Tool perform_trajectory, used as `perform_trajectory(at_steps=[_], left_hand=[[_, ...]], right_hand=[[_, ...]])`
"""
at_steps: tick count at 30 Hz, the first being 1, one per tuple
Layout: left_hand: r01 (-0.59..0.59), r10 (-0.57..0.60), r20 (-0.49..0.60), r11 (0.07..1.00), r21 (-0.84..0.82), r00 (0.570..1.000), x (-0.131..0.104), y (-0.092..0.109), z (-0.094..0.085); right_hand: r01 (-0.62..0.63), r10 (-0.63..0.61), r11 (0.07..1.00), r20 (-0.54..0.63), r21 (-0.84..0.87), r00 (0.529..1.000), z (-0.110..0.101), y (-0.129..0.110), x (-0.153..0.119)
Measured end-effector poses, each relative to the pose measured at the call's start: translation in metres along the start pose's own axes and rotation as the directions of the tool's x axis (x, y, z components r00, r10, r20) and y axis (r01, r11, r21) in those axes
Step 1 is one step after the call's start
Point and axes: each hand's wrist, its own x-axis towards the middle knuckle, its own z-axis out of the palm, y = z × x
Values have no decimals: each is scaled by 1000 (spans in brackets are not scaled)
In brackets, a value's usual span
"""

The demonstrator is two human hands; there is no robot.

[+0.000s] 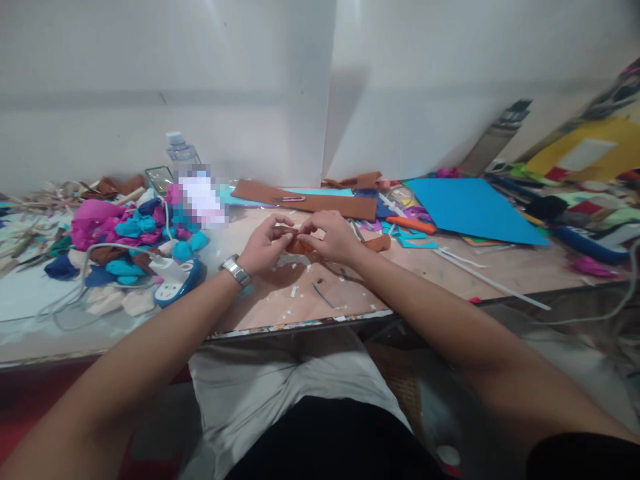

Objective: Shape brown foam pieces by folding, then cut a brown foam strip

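Head view: your left hand (266,245) and right hand (330,235) pinch a small brown piece (299,247) over the table (273,305), between front and back edges, with a brown strip (330,205) lying near the back edge.

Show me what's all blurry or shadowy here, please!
Head view: sticks at the left and the yellow sheet at right look smeared; head view again: a grey shadow slants down the pale wall; head view too: square blocks hide something pale by the bottle.
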Motion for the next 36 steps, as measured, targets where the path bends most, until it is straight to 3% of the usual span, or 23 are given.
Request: perform_trajectory(at_steps=[7,23,36], left_hand=[[-4,3,41,1000,26,999,-1,-3,-1],[24,-23,4,999,-39,1000,1,-1,1],[-37,38,128,999,-10,991,-1,-4,0]], right_hand=[[-3,3,1000,10,-18,1000,0,-3,-1],[53,-53,998,34,-16,998,0,-4,-1],[13,-12,999,24,-35,1000,2,-1,-1]])
